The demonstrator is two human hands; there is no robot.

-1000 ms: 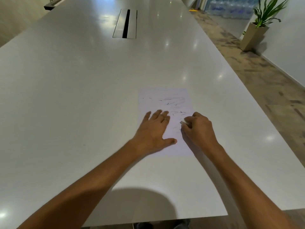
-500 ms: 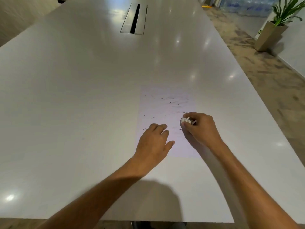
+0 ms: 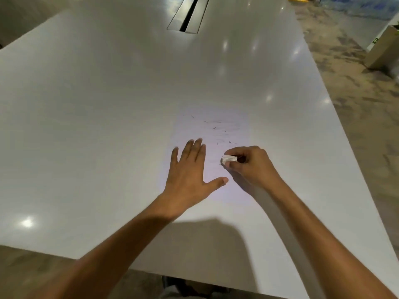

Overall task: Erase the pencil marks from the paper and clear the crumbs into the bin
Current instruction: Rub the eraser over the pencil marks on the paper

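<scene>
Since 0.5 s ago, the left hand (image 3: pixel 190 169) has flattened and slid up the sheet, its fingers (image 3: pixel 195 147) now straight and spread, palm pressing the paper's (image 3: pixel 235 188) lower-left part onto the counter (image 3: pixel 86 126). Against the same earlier frame, the right hand (image 3: pixel 248 165) sits lower and further left on the sheet, just beside the left hand's thumb.

Nearest the viewer, both forearms reach in from the bottom of the frame over the counter's edge. At frame centre, the right hand's thumb and fingers are clamped on a small white eraser (image 3: pixel 229 159), which is down at the paper's middle; whether it touches the sheet is hard to tell. Beyond the hands, short dark flecks (image 3: pixel 216 130) dot the upper half of the paper; whether they are pencil marks or crumbs cannot be told.

My reading: erasing is under way, the flat hand pinning the sheet against the rubbing. No bin is in view, so clearing has not begun. Further off, a cable slot (image 3: pixel 189 16) lies at the top of the frame, and a planter box (image 3: pixel 382 50) stands at the upper right.
</scene>
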